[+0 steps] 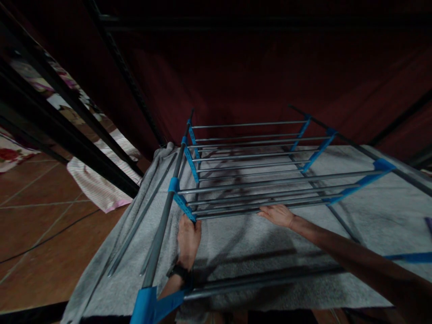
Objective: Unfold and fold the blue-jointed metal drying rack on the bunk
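A rack frame (167,211) of grey metal tubes with blue plastic brackets stands on a grey blanket (236,252). My left hand (189,236), a dark watch on its wrist, closes around the lower end of a blue bracket (184,206) where the lowest rod meets it. Its fingertips are partly hidden. Farther right, my right hand (278,214) grips that same thin grey rod (229,214), fingers curled over it. Several parallel rods run behind, between the left and right brackets. A blue corner joint (145,306) sits at the near left.
Two loose grey tubes (143,216) lie on the blanket at left. Dark metal posts (74,130) and a dark red curtain (256,76) bound the far side. Beyond the posts, a striped cloth (101,173) and a thin cable (50,236) lie on the tiled floor.
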Demonstrator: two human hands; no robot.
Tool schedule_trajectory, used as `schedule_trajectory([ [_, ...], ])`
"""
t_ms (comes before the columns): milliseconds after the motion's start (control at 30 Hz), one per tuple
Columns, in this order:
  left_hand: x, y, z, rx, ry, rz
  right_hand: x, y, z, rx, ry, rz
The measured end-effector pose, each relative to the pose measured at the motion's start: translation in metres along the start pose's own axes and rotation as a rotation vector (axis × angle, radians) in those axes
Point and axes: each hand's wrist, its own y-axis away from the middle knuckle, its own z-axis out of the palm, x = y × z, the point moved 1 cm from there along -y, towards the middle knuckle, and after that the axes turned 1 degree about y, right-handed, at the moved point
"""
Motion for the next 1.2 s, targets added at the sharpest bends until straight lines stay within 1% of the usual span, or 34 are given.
schedule_trajectory([
  [200, 0.005, 0.001, -0.004, -0.01, 0.018, -0.009, 0.0, 0.0, -0.006, -0.063, -0.046, -0.007],
  [433, 0.011, 0.002, -0.01, -0.026, 0.037, -0.005, 0.002, 0.0, -0.005, -0.061, -0.061, -0.007],
  [600, 0.009, 0.002, -0.009, -0.021, 0.045, -0.011, 0.001, 0.0, -0.006, -0.061, -0.067, -0.006],
  [767, 0.004, 0.003, -0.005, -0.013, 0.025, 0.027, 0.002, -0.001, -0.004, -0.045, -0.076, -0.005],
  [1000, 0.003, 0.002, -0.004, -0.007, -0.003, 0.058, 0.002, -0.002, -0.005, -0.07, -0.058, -0.019],
  [1200, 0.005, 0.003, -0.006, -0.014, -0.031, 0.028, 0.0, 0.0, -0.008, -0.068, -0.059, -0.018],
])
